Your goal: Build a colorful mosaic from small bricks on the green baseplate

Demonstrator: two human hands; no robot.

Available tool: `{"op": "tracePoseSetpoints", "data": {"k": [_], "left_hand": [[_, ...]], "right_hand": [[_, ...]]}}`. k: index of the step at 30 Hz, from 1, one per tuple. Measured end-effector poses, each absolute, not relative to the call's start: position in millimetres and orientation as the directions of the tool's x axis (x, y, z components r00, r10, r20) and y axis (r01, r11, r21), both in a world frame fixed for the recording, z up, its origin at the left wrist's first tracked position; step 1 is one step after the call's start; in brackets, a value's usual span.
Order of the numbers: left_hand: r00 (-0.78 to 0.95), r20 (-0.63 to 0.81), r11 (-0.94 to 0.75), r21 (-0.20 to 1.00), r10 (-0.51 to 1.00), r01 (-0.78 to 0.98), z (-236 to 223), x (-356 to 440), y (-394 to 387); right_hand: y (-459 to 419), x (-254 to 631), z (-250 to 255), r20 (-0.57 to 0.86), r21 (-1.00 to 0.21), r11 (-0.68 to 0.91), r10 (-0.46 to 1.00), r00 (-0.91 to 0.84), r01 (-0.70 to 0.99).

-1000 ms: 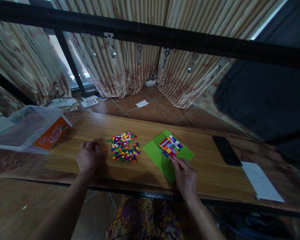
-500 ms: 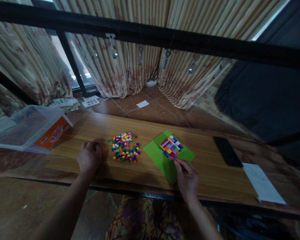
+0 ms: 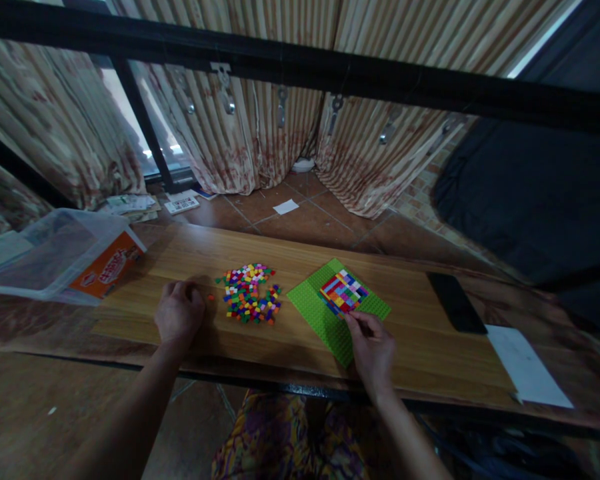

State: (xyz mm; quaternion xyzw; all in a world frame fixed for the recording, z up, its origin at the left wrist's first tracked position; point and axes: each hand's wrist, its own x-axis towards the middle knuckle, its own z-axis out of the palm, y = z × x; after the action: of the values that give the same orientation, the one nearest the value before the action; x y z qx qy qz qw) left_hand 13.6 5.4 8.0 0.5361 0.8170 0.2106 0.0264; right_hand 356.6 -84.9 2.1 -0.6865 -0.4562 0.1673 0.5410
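A green baseplate point(image 3: 316, 308) lies on the wooden table point(image 3: 420, 347) with a block of many-coloured small bricks point(image 3: 344, 292) pressed onto it. My right hand point(image 3: 373, 350) rests at the plate's near edge, its fingers pinched together at the block's near corner; what they hold is too small to see. To the left lies a loose pile of small coloured bricks point(image 3: 249, 293). My left hand point(image 3: 179, 313) rests on the table left of that pile, fingers curled under, beside a single orange brick point(image 3: 210, 297).
A clear plastic box with an orange label point(image 3: 65, 257) lies on its side at the table's left end. A black phone point(image 3: 456, 301) and a white sheet of paper point(image 3: 527, 367) lie at the right. A black bar point(image 3: 300, 63) crosses overhead; curtains hang behind.
My right hand has shifted slightly at the near corner of the brick block. My left hand has stayed in place.
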Motion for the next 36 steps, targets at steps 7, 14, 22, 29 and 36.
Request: {"op": "tracePoseSetpoints", "data": {"k": [7,14,22,29,36], "left_hand": [[-0.415,0.187,0.328,0.369,0.890,0.869,9,14,5],[-0.410,0.200,0.322,0.360,0.890,0.876,6,13,5],[-0.404,0.228,0.307,0.367,0.886,0.878,2,13,5],[-0.408,0.236,0.297,0.392,0.882,0.870,3,14,4],[-0.400,0.247,0.280,0.408,0.882,0.869,0,13,4]], "right_hand": [[-76,354,7,-0.012,-0.995,-0.076,0.756,0.655,0.070],[-75,355,9,-0.062,-0.997,-0.083,0.769,0.637,0.004],[-78,358,0,-0.034,-0.993,-0.098,0.784,0.620,0.070],[-74,378,16,0.297,-0.834,-0.038,0.810,0.506,0.551],[-44,392,18,0.219,-0.551,0.057,0.973,0.078,0.833]]}}
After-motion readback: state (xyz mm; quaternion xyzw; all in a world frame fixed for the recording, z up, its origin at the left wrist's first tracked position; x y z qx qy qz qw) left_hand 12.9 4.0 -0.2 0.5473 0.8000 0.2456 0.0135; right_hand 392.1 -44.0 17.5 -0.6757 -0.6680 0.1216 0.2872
